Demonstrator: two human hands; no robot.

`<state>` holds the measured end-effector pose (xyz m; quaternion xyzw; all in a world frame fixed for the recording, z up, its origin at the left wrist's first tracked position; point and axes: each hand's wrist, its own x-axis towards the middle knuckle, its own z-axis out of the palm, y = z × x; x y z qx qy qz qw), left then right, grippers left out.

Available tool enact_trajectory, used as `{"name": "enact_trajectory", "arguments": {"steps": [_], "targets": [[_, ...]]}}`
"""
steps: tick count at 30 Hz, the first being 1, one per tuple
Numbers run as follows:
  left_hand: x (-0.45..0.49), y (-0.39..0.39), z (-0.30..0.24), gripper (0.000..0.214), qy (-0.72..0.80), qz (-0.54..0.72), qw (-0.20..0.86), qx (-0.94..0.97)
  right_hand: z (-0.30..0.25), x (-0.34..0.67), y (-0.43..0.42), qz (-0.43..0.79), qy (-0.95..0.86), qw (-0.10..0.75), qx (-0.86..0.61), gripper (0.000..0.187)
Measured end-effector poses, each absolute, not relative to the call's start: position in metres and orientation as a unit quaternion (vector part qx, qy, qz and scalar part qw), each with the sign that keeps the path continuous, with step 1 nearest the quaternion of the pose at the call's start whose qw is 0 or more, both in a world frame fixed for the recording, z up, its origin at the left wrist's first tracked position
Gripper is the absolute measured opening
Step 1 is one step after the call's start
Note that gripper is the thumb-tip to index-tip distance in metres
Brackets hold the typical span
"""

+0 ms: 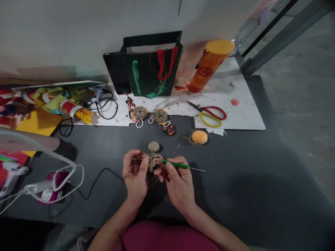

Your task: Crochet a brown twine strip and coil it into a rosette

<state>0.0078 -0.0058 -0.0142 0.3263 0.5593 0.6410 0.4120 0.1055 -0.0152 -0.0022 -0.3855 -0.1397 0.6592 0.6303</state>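
Between my hands is a small tan crochet piece [152,163], partly covered by my fingers. My left hand [136,170] pinches its left side, and a thin strand or needle sticks out to the left there. In my right hand [178,179] is a crochet hook with a green handle [180,165]; its thin tip reaches into the crochet work, and a metal end points out to the right. Just beyond my fingers lies a round tan ball of yarn [153,146]. Farther right sits an orange-yellow thread spool [199,137] with a loose strand.
Scissors [209,113] with red and yellow handles lie on a white board [246,104]. Two coiled tan rosettes [140,113] with beads rest near a dark gift bag [151,69]. An orange bottle [208,68] stands behind. Cables and a magenta power strip [53,188] are at left.
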Motion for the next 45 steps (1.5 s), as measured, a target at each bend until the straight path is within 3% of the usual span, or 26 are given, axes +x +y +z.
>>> {"name": "enact_trajectory", "arguments": {"steps": [9,18,26,30,33,40,45], "targets": [[0.006,-0.006,-0.016,0.017,0.587,0.619,0.374,0.363,-0.011,0.111,-0.021,0.606,-0.238,0.627,-0.429,0.007],[0.007,-0.007,-0.018,0.006,0.585,0.619,0.242,0.465,-0.004,0.114,-0.020,0.553,-0.292,0.626,-0.466,0.003],[0.003,0.007,-0.009,0.027,0.538,0.610,0.526,0.248,-0.008,0.113,-0.014,0.636,-0.184,0.623,-0.416,0.013],[0.003,0.009,-0.007,0.031,0.511,0.617,0.564,0.200,-0.009,0.114,-0.011,0.649,-0.183,0.621,-0.400,0.015],[0.004,0.007,-0.007,0.027,0.533,0.620,0.534,0.216,-0.014,0.114,-0.013,0.636,-0.212,0.624,-0.401,0.011],[0.006,-0.004,-0.011,0.012,0.620,0.599,0.325,0.388,-0.018,0.110,-0.023,0.533,-0.299,0.657,-0.442,0.003],[0.009,-0.004,-0.007,0.010,0.628,0.579,0.322,0.409,-0.020,0.109,-0.027,0.513,-0.315,0.669,-0.436,0.012]]}}
